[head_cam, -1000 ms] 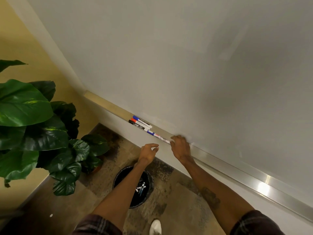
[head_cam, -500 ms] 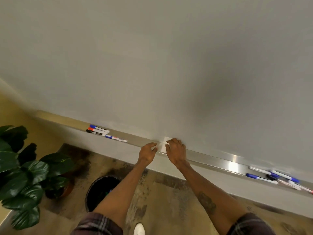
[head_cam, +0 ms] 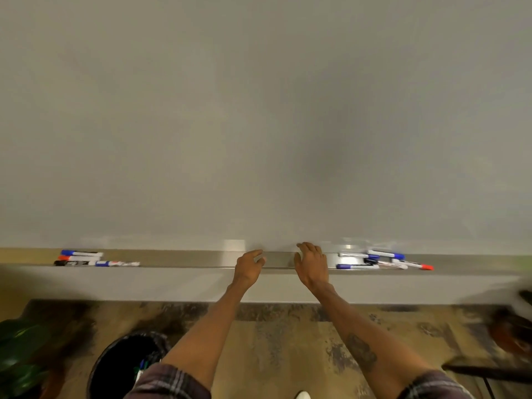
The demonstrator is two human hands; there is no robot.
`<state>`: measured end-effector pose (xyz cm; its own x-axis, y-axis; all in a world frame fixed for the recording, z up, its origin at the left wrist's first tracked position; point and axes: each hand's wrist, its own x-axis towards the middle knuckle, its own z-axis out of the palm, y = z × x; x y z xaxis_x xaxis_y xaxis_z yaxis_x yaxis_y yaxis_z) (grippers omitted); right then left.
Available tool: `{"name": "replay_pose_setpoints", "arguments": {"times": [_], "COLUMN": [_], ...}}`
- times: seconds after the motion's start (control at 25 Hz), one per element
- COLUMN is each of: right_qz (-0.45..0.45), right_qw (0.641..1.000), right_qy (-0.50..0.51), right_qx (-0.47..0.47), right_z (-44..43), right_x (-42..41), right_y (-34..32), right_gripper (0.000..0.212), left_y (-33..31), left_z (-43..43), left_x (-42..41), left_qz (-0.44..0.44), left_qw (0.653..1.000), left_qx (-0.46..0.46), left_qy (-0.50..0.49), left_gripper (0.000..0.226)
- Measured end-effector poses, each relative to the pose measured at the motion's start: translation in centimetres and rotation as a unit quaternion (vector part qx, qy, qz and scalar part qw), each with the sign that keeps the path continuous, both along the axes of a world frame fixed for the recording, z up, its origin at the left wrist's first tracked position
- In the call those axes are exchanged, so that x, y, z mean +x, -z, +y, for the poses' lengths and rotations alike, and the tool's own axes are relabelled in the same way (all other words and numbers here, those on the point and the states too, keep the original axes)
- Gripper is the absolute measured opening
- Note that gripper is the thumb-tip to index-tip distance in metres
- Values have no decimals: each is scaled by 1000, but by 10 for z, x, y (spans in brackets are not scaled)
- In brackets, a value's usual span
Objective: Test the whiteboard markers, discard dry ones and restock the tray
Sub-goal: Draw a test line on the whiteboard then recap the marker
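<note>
A large blank whiteboard (head_cam: pixel 259 110) fills the upper view, with a metal marker tray (head_cam: pixel 178 259) along its bottom edge. Several markers with blue, red and black caps (head_cam: pixel 86 259) lie at the tray's left end. Another loose pile of markers (head_cam: pixel 380 260) lies on the tray at the right. My left hand (head_cam: pixel 249 267) hovers at the tray's middle, fingers curled and apart, holding nothing. My right hand (head_cam: pixel 312 264) is open just left of the right pile, fingers spread over the tray, not touching a marker.
A black round bin (head_cam: pixel 115 370) with markers inside stands on the floor at lower left. A leafy plant (head_cam: pixel 20 349) sits at the far left. A dark chair or stool part (head_cam: pixel 489 370) and a brown object (head_cam: pixel 512 332) are at the right.
The view has swung right along the board. Both hands moved right along the tray, away from the left markers; the right marker pile is now beside my right hand.
</note>
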<state>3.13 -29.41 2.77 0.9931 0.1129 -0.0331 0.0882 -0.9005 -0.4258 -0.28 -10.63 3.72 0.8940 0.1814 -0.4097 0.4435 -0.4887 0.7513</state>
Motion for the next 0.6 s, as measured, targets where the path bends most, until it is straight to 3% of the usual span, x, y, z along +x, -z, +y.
{"name": "replay_pose_setpoints", "arguments": {"times": [0.24,0.32,0.36,0.48,0.6], "right_qz": [18,29,39,62,79], "right_qw": [996,989,982,953,928], "right_qy": [89,135,165,251,292], "right_qx": [22,59,82,156,216], "right_z": [-93,-121,-136,-177,-207], "right_x": [7,7,8,9,11], "right_y": [7,15,20,33,39], "right_gripper": [39,38,37,36,39], "left_y": [8,10,11,15,21], "left_z": [-84,-107,-119,-152,-182], "left_x": [18,23,26,35,44], "left_qz": [13,19,23,24,35], "left_qw": [999,999,998,997,995], "left_qx": [-27,-30,-28,-26,-40], "left_qy": [37,38,44,62,79], "left_gripper": [42,30,15,31,21]}}
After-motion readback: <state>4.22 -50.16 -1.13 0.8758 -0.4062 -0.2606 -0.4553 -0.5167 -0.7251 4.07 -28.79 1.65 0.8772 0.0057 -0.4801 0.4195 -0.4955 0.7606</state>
